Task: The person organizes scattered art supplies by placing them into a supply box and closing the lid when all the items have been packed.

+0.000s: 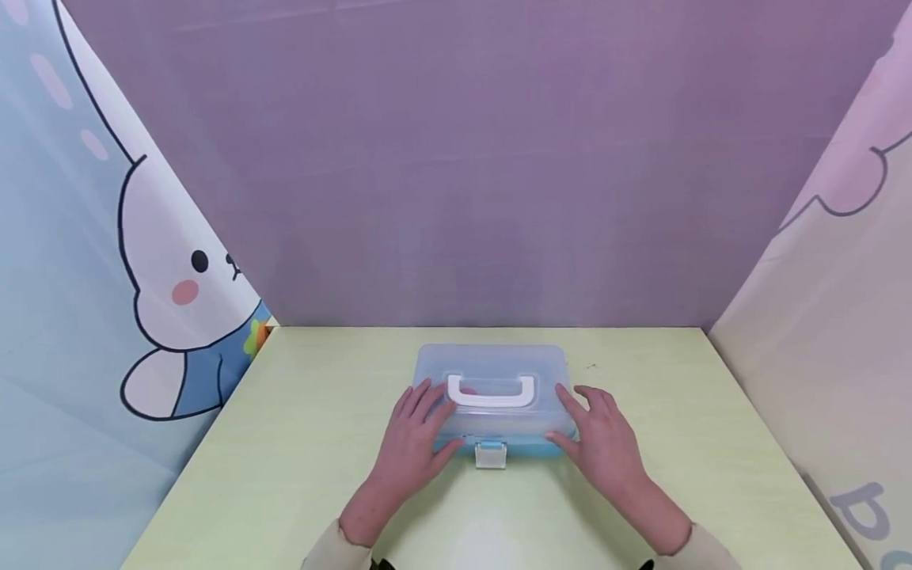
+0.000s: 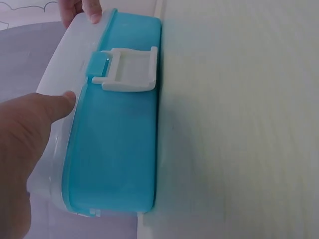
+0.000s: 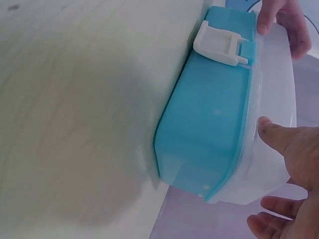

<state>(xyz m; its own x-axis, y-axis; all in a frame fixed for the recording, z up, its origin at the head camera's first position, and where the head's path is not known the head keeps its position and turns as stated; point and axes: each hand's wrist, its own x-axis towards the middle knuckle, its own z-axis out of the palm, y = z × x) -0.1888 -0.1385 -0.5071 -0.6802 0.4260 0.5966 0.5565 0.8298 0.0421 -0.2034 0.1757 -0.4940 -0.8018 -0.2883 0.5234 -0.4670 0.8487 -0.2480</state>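
A plastic storage box with a light blue base and a cloudy see-through lid sits on the table, its lid down. On top of the lid lies a white carry handle. A whitish latch hangs at the middle of the front, below a small blue tab. My left hand touches the lid's left side with spread fingers, its thumb near the front rim. At the right side is my right hand; its thumb touches the lid near the front rim, while several fingers stand off the box.
The pale yellow-green table extends around the box. Behind it stands a purple cloth wall. A rabbit-print curtain hangs on the left, and a pale printed curtain on the right.
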